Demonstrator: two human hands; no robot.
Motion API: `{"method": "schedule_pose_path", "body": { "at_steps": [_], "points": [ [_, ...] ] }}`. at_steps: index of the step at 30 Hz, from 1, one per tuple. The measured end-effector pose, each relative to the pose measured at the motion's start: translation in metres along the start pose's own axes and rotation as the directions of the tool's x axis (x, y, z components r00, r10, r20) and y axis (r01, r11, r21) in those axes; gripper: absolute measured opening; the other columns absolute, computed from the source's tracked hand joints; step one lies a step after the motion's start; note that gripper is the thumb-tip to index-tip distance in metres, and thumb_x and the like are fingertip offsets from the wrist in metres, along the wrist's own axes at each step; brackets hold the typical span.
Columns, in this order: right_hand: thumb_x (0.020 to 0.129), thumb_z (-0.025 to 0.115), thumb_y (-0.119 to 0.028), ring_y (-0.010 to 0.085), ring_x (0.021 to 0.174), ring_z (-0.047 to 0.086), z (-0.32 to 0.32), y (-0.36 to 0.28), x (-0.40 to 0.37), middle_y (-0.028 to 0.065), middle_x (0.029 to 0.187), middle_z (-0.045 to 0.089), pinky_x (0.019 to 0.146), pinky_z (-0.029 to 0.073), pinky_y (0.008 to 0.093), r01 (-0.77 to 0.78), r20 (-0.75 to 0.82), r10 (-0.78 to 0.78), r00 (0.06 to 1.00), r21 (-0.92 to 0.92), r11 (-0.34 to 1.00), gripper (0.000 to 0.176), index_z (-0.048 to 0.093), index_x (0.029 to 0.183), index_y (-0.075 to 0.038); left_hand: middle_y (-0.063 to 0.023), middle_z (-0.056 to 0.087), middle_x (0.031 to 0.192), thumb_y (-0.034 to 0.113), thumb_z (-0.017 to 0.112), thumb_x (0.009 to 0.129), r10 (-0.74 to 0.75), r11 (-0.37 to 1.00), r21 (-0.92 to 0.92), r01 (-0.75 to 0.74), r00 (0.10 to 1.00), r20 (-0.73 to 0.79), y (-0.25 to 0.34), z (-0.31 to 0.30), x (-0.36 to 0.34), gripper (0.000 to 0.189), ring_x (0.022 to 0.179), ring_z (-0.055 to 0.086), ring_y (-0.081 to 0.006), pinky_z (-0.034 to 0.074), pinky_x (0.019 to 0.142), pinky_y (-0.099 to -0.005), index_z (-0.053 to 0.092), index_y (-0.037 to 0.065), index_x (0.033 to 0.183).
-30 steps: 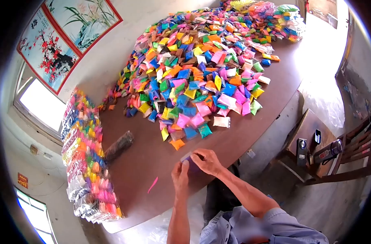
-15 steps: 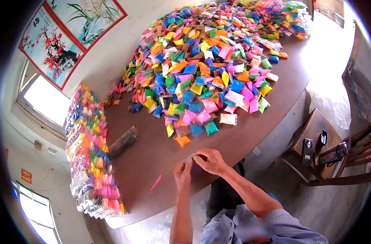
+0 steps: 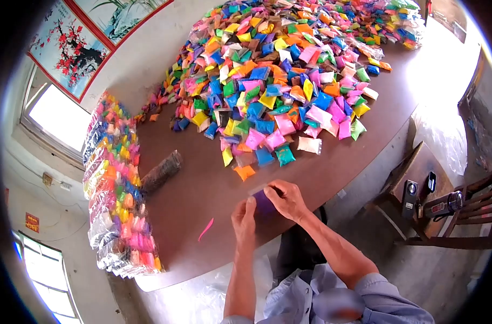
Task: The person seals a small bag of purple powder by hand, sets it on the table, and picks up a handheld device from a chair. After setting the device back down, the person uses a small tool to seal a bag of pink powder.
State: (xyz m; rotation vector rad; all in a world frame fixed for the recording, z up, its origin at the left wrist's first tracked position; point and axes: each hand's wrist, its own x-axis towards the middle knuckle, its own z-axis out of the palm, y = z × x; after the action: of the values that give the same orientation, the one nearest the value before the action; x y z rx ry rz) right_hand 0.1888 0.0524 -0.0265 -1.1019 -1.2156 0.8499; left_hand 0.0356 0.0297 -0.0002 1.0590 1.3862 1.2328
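A small purple packet (image 3: pixel 264 203) with a clear top edge is held up between my two hands over the near edge of the brown table. My left hand (image 3: pixel 243 217) pinches its left side, thumb uppermost. On the other side, my right hand (image 3: pixel 287 200) grips the upper right corner with bent fingers. Beyond my hands an orange packet (image 3: pixel 244 172) lies at the near tip of a large heap of colourful packets (image 3: pixel 278 92). A thin pink strip (image 3: pixel 205 229) rests on the tabletop left of my left hand.
Bagged bundles of packets (image 3: pixel 119 200) line the table's left edge, with a dark plastic-wrapped roll (image 3: pixel 161 171) beside them. To the right, a small wooden stool (image 3: pixel 437 181) bears a flask (image 3: pixel 443 205) and a dark device (image 3: pixel 409 198). A wooden chair (image 3: pixel 478 216) stands next to it.
The purple packet shows more plainly between my hands now, and my hands are slightly farther apart. The camera view has shifted a little, moving the table contents upward in frame.
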Motion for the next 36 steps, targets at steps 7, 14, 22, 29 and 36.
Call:
{"method": "schedule_pose_path", "body": {
  "at_steps": [7, 14, 22, 29, 36],
  "points": [
    [0.099, 0.068, -0.019, 0.0191, 0.066, 0.059, 0.002, -0.001, 0.0, 0.0112, 0.077, 0.063, 0.061, 0.048, 0.0338, 0.096, 0.033, -0.093, 0.995, -0.112, 0.989, 0.02, 0.068, 0.097, 0.0, 0.0072, 0.059, 0.085, 0.028, 0.069, 0.103, 0.089, 0.994, 0.066, -0.091, 0.996, 0.023, -0.021, -0.009, 0.01, 0.022, 0.081, 0.05, -0.0052, 0.041, 0.072, -0.0252, 0.075, 0.007, 0.1],
    [0.101, 0.067, -0.018, 0.0144, 0.069, 0.057, 0.001, 0.003, 0.001, 0.0112, 0.078, 0.065, 0.063, 0.049, 0.0326, 0.021, -0.025, -0.022, 0.999, -0.028, 0.999, 0.02, 0.07, 0.102, 0.001, 0.0004, 0.057, 0.073, 0.029, 0.067, 0.104, 0.19, 0.93, 0.297, -0.219, 0.974, 0.122, -0.007, 0.001, 0.002, 0.031, 0.074, 0.05, -0.0062, 0.041, 0.065, -0.0263, 0.068, 0.001, 0.09],
    [0.101, 0.068, -0.024, 0.0173, 0.066, 0.058, 0.002, 0.001, -0.001, 0.0147, 0.079, 0.064, 0.062, 0.051, 0.0345, 0.034, 0.05, -0.029, 0.998, -0.095, 0.995, 0.024, 0.067, 0.103, 0.0, -0.0001, 0.067, 0.083, 0.025, 0.067, 0.104, 0.154, 0.974, 0.155, -0.167, 0.984, 0.09, 0.003, 0.011, -0.004, 0.028, 0.074, 0.057, -0.009, 0.047, 0.066, -0.0263, 0.072, -0.003, 0.104],
    [0.101, 0.067, -0.025, 0.0215, 0.067, 0.061, 0.0, 0.001, 0.001, 0.0175, 0.082, 0.067, 0.063, 0.053, 0.0357, 0.003, 0.078, 0.007, 0.997, -0.123, 0.992, 0.025, 0.067, 0.104, -0.001, -0.0014, 0.069, 0.086, 0.025, 0.069, 0.104, 0.021, 0.981, 0.189, -0.043, 0.993, 0.115, 0.006, 0.006, -0.002, 0.029, 0.076, 0.059, -0.0088, 0.049, 0.068, -0.0255, 0.071, -0.003, 0.111],
    [0.1, 0.065, -0.033, 0.0401, 0.078, 0.07, -0.004, -0.006, 0.002, 0.0217, 0.09, 0.072, 0.069, 0.056, 0.0441, 0.0, 0.073, 0.009, 0.997, -0.129, 0.992, 0.032, 0.069, 0.107, -0.002, -0.0028, 0.069, 0.089, 0.027, 0.069, 0.103, 0.102, 0.973, 0.193, -0.127, 0.985, 0.136, 0.006, 0.005, -0.002, 0.03, 0.077, 0.06, -0.0098, 0.05, 0.069, -0.0262, 0.071, -0.001, 0.115]
  ]
}}
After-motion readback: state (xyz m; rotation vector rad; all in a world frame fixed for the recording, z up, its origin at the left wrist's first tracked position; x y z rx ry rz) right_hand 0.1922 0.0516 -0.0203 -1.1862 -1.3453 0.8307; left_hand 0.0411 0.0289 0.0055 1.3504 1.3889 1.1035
